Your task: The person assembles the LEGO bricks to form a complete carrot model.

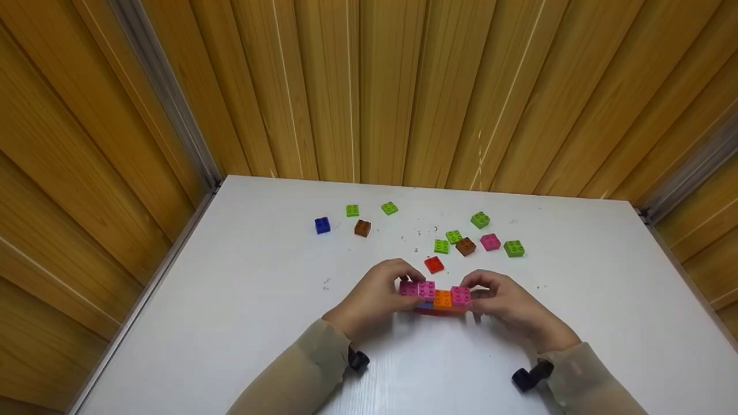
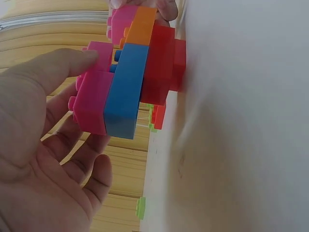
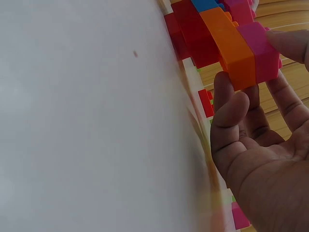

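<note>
Both hands hold one stack of joined bricks point(image 1: 436, 300) low over the white table point(image 1: 230, 288), near its front middle. Pink and orange bricks form the top layer, with blue and red beneath. My left hand point(image 1: 406, 286) grips the stack's left end; its thumb point(image 2: 63, 67) presses a pink brick point(image 2: 91, 101) above the blue brick point(image 2: 125, 87). My right hand point(image 1: 475, 291) grips the right end, with its thumb point(image 3: 231, 104) against the orange brick point(image 3: 231, 43) and a finger on the pink brick point(image 3: 260, 48). The red bottom brick point(image 2: 159, 63) lies against the tabletop.
Loose bricks lie scattered behind the hands: a red one point(image 1: 433, 264) closest, then several green ones, a pink one point(image 1: 490, 242) and two brown ones point(image 1: 465, 246). A blue one point(image 1: 322, 225) sits at far left. Wooden walls point(image 1: 369, 86) enclose the table on three sides.
</note>
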A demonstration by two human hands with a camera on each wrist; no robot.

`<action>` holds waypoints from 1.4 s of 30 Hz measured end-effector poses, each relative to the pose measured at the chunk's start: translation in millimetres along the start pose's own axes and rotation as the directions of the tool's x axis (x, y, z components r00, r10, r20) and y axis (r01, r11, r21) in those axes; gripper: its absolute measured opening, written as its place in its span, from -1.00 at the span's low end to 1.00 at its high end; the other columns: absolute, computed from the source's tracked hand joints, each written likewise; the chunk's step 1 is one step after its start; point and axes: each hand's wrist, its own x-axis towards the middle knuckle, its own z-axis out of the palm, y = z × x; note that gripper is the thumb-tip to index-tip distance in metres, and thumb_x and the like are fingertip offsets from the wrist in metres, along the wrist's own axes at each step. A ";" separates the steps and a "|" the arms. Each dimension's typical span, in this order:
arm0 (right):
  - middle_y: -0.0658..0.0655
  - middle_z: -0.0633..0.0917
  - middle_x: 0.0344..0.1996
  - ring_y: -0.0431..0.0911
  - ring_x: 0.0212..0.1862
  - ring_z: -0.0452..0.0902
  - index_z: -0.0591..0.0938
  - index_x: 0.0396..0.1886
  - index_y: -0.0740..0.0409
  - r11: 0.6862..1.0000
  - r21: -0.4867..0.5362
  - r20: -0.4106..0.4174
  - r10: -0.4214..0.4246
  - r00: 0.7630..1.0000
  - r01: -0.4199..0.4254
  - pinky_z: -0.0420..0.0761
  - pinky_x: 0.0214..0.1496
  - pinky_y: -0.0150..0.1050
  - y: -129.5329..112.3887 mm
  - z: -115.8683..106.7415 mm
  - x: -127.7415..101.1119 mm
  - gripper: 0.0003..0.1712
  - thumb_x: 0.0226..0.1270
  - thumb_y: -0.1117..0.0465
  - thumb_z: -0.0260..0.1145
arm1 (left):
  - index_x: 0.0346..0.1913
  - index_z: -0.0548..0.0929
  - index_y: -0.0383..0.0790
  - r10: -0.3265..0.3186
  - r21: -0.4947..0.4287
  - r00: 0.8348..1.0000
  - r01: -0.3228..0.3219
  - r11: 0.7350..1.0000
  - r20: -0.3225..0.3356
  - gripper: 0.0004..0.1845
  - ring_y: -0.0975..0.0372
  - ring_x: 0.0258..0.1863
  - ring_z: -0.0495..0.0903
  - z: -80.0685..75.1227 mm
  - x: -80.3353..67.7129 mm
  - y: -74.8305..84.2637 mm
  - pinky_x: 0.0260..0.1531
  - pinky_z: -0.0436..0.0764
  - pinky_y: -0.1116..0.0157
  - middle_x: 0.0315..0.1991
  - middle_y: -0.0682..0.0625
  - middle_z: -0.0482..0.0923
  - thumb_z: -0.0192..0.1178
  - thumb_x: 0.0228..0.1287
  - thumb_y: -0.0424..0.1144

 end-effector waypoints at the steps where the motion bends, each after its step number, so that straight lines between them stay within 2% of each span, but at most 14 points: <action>1: 0.03 0.70 0.11 -0.09 0.02 0.75 0.62 0.20 0.28 1.000 -0.001 0.001 -0.004 1.000 0.004 0.77 -0.09 -0.30 0.2 -0.2 0.1 -0.65 0.50 0.38 0.44 | 0.17 0.86 0.05 -0.003 0.001 1.000 0.003 1.000 0.003 -0.69 0.30 0.12 0.62 0.2 0.2 -0.5 0.47 0.63 0.09 0.10 0.17 0.77 0.59 0.44 -0.11; 10: 0.06 0.66 0.11 -0.10 0.01 0.72 0.53 0.26 0.50 0.999 -0.003 0.027 -0.037 0.999 0.037 0.80 -0.11 -0.28 0.8 -1.0 0.0 -0.57 0.51 0.40 0.39 | 0.20 0.83 0.09 -0.053 -0.025 0.998 0.053 0.998 0.026 -0.68 0.29 0.11 0.63 1.0 -0.5 -2.8 0.42 0.68 0.11 0.10 0.19 0.73 0.58 0.45 -0.08; 17: 0.05 0.67 0.13 -0.06 0.05 0.73 0.58 0.24 0.40 1.000 -0.017 0.012 -0.019 1.000 0.019 0.80 -0.08 -0.28 0.0 -0.3 -0.7 -0.61 0.51 0.39 0.40 | 0.09 0.79 0.25 -0.138 -0.056 0.989 0.140 0.988 0.045 -0.77 0.25 0.17 0.60 3.3 -1.2 0.4 0.44 0.63 0.10 0.14 0.26 0.71 0.53 0.49 0.10; 23: 0.05 0.66 0.13 -0.08 0.03 0.72 0.58 0.24 0.40 1.000 -0.013 0.012 -0.022 1.000 0.022 0.79 -0.08 -0.30 0.6 -0.5 -0.5 -0.61 0.51 0.39 0.40 | 0.02 0.73 0.27 -0.195 -0.095 0.978 0.202 0.975 0.072 -0.84 0.20 0.20 0.59 4.9 -1.6 2.4 0.48 0.64 0.04 0.19 0.24 0.71 0.49 0.54 0.07; 30: 0.02 0.68 0.08 -0.11 0.01 0.74 0.54 0.24 0.49 1.000 0.011 0.015 -0.029 0.999 0.029 0.78 -0.09 -0.31 1.0 1.3 0.2 -0.58 0.51 0.41 0.40 | -0.03 0.72 0.27 -0.229 -0.117 0.971 0.236 0.965 0.071 -0.82 0.19 0.20 0.61 7.8 -1.8 4.3 0.45 0.66 0.01 0.14 0.23 0.74 0.52 0.50 0.10; 38: 0.01 0.73 0.10 -0.09 0.02 0.73 0.61 0.21 0.36 1.000 0.013 -0.003 -0.005 1.000 0.005 0.78 -0.05 -0.32 -0.1 1.1 -1.3 -0.64 0.50 0.39 0.43 | -0.08 0.74 0.18 -0.206 -0.148 0.977 0.212 0.966 0.054 -0.88 0.19 0.14 0.61 11.6 0.3 6.1 0.31 0.69 0.12 0.08 0.20 0.74 0.51 0.52 -0.04; 42: 0.01 0.74 0.08 -0.09 0.01 0.73 0.61 0.21 0.38 1.000 0.021 0.005 -0.004 1.000 0.004 0.77 -0.06 -0.31 0.5 1.3 0.0 -0.63 0.49 0.40 0.42 | -0.10 0.75 0.15 -0.207 -0.157 0.977 0.211 0.965 0.045 -0.89 0.18 0.12 0.60 12.4 0.2 6.9 0.25 0.69 0.15 0.06 0.18 0.75 0.52 0.51 -0.07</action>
